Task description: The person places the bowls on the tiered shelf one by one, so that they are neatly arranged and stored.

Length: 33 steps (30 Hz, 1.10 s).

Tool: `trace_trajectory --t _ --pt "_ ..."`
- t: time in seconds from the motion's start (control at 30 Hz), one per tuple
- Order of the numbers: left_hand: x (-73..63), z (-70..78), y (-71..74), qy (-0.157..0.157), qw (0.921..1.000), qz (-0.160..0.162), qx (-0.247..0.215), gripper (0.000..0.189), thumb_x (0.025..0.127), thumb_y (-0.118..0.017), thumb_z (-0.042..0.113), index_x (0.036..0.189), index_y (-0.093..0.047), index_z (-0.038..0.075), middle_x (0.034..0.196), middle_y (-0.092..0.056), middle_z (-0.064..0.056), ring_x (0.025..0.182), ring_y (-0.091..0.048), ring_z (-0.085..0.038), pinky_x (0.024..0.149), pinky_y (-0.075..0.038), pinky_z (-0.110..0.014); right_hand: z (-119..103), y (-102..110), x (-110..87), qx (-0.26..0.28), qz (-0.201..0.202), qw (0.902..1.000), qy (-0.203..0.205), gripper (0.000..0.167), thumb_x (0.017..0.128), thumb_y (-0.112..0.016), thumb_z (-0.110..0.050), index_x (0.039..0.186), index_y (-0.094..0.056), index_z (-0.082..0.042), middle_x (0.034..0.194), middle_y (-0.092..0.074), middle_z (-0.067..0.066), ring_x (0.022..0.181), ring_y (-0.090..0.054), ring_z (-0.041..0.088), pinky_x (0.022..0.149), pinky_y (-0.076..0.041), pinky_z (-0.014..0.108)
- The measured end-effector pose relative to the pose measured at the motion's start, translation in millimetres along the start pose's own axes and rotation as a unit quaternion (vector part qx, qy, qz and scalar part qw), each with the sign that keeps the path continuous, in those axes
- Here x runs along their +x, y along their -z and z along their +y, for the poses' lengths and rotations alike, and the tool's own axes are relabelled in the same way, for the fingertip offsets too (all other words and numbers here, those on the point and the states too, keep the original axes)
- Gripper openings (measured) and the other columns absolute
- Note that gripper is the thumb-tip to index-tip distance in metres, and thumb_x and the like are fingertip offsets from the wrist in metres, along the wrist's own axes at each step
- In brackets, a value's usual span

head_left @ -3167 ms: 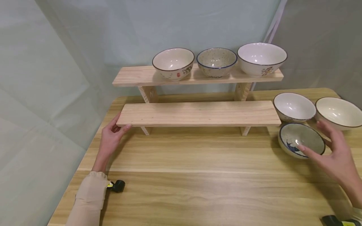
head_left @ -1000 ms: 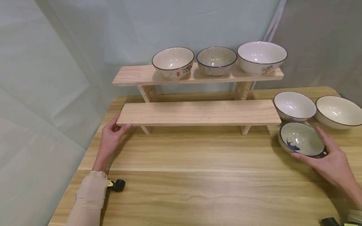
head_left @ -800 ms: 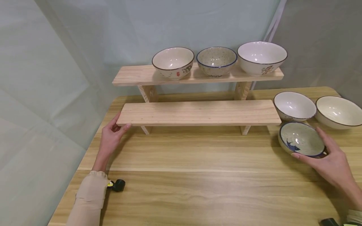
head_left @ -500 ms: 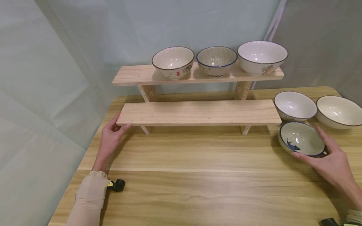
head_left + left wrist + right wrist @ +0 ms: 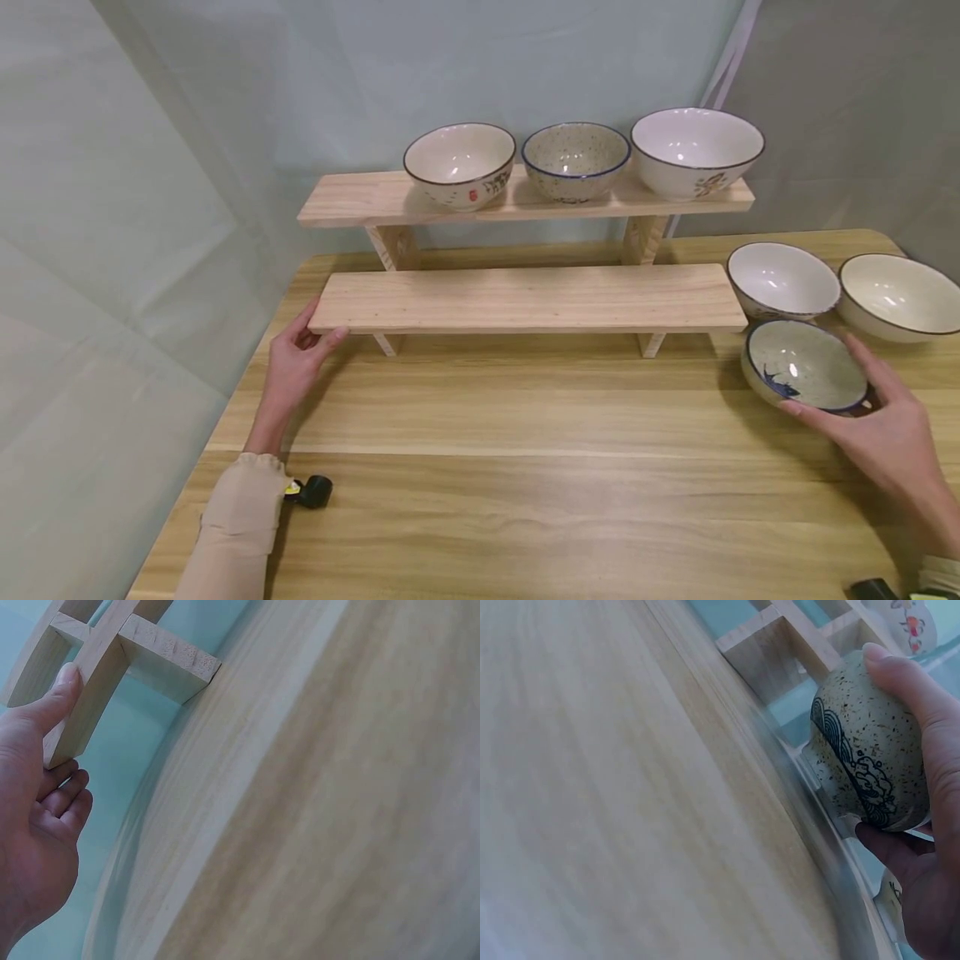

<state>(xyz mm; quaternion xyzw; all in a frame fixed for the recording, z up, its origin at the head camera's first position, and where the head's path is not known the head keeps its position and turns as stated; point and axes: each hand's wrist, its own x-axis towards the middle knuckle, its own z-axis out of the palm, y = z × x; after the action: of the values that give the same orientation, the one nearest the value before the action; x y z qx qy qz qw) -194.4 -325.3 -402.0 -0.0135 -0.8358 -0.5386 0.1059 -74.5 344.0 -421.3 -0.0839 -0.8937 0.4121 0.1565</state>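
Observation:
At the right of the head view, my right hand (image 5: 892, 433) grips a speckled grey bowl (image 5: 806, 367) with a blue rim and a blue drawing inside. The thumb is on its near side and the fingers go round the right. In the right wrist view a dark wave pattern shows on the bowl's outside (image 5: 862, 742), which sits close over the table. My left hand (image 5: 294, 367) holds the left end of the lower board (image 5: 525, 300) of a two-tier wooden shelf. In the left wrist view its thumb lies on the board (image 5: 94, 694), fingers curled beneath.
The upper board (image 5: 360, 198) carries a cream bowl (image 5: 459, 167), a blue-rimmed speckled bowl (image 5: 576, 162) and a large white bowl (image 5: 697, 154). On the wooden table (image 5: 525, 467), a white bowl (image 5: 783, 283) and a cream bowl (image 5: 900, 296) stand just behind the held one.
My right hand, earlier spread over the bowl, has come to grip it. The bowl has just shifted slightly right and up in view. My left hand stays on the shelf end.

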Motion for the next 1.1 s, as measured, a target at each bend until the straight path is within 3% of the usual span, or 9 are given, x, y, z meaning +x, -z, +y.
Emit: trace_trajectory --t 0.1,0.2,0.6,0.77,1.1 --pt "0.3 0.3 0.0 -0.002 1.0000 0.002 0.002 0.076 0.101 -0.072 0.020 0.162 -0.030 0.005 0.157 -0.040 -0.024 0.138 -0.046 -0.036 0.092 -0.045 -0.009 -1.1 0.3 0.3 0.009 0.004 1.0000 0.002 0.104 0.082 -0.089 -0.014 0.166 -0.028 -0.018 0.163 -0.027 0.029 0.136 -0.031 -0.001 0.096 -0.021 -0.002" --pt "0.5 1.1 -0.7 -0.002 1.0000 0.001 -0.001 0.076 0.100 -0.072 0.020 0.162 -0.030 0.004 0.157 -0.040 -0.024 0.138 -0.046 -0.035 0.092 -0.045 -0.009 -1.9 1.3 0.3 0.021 0.009 0.9997 0.004 0.103 0.082 -0.088 -0.011 0.166 -0.028 -0.020 0.164 -0.027 0.026 0.128 -0.034 -0.009 0.092 -0.026 -0.004" --pt "0.2 1.2 0.0 -0.002 1.0000 -0.001 -0.006 0.076 0.101 -0.072 0.019 0.162 -0.030 0.005 0.159 -0.038 -0.024 0.140 -0.044 -0.035 0.094 -0.044 -0.010 -8.0 4.5 1.4 0.049 0.018 0.9985 0.012 0.101 0.082 -0.086 -0.004 0.165 -0.031 -0.021 0.164 -0.031 0.013 0.129 -0.039 -0.004 0.092 -0.032 -0.001" --pt "0.6 0.7 0.1 0.000 1.0000 0.000 -0.007 0.076 0.100 -0.072 0.019 0.162 -0.030 0.005 0.158 -0.039 -0.024 0.140 -0.044 -0.036 0.094 -0.045 -0.010 -10.1 5.0 2.6 0.059 0.026 0.9978 0.019 0.100 0.081 -0.086 -0.001 0.164 -0.034 -0.020 0.154 -0.040 0.000 0.125 -0.042 -0.003 0.090 -0.033 -0.001" --pt "1.1 0.9 0.1 0.006 1.0000 0.001 -0.006 0.078 0.100 -0.073 0.020 0.162 -0.029 0.004 0.158 -0.039 -0.024 0.139 -0.046 -0.035 0.093 -0.045 -0.010 -20.2 2.6 6.6 0.104 0.050 0.9927 0.035 0.099 0.076 -0.082 0.013 0.161 -0.041 -0.017 0.140 -0.049 -0.009 0.116 -0.049 0.000 0.088 -0.039 0.002"
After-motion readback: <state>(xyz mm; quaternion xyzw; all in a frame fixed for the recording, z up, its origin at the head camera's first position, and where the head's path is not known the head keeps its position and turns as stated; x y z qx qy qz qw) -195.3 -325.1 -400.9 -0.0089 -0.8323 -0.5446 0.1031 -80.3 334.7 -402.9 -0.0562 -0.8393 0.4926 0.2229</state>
